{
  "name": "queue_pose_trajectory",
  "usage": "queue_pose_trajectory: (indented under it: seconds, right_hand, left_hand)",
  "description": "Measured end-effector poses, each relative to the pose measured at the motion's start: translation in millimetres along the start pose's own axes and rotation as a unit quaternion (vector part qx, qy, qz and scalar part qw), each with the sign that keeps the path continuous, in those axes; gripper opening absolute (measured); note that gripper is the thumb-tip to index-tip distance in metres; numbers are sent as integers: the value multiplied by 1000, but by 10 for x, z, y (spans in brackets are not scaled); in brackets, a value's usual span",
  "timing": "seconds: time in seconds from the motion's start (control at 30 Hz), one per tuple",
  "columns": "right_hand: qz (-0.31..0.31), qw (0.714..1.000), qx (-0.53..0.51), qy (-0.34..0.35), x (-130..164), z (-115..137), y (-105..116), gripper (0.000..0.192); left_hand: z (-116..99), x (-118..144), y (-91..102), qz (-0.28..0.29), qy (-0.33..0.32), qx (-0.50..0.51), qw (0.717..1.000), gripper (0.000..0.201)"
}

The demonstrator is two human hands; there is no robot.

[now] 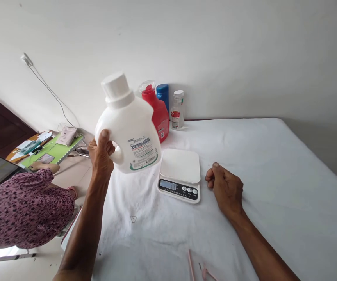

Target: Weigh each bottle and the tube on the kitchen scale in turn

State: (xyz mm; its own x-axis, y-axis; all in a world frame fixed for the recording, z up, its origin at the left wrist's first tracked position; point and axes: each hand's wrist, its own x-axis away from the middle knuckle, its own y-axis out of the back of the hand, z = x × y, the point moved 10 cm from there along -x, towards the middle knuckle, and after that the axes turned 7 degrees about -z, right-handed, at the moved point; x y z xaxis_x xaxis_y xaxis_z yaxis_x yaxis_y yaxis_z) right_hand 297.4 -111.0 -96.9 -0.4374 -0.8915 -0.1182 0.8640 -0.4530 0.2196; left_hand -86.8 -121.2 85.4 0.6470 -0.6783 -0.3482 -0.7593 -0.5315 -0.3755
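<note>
A: Up in the air, to the left of the kitchen scale point(180, 175), is a white detergent bottle point(129, 128); who has it?

B: The left hand point(101, 154) has it; the fingers are curled tight through the handle, and the thumb lies up along the handle's outer side.

A: Is the bottle standing straight?

B: No; its long way runs from the white cap point(116, 86) at the top down to its base, and it leans, with the cap tipped to the left and the base swung out toward the scale; the base hangs just above and beside the scale's left edge, not touching it.

A: And the other hand?

B: The right hand point(225, 189) rests on the white tablecloth point(273, 175), just to the right of the scale; its fingers are curled in loosely, and it holds nothing.

A: Which hand is nearer the scale?

B: The right one; it sits just beside it; the left one is higher up and further off.

A: What is behind?

B: A red bottle point(158, 115), a blue bottle point(163, 93) and a small clear bottle point(177, 111) stand by the wall.
</note>
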Motion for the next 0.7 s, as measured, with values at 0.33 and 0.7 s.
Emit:
queue_pose_trajectory:
  seconds: [0.33,0.7]
  right_hand:
    - [-3,1000,9,-20,-9,-29,11,59]
    - [0,999,34,-14,-3,-21,28,63]
  left_hand:
    - [392,-174,610,-78,30,-33,996,72]
    - [605,-385,735,-85,10,-36,996,69]
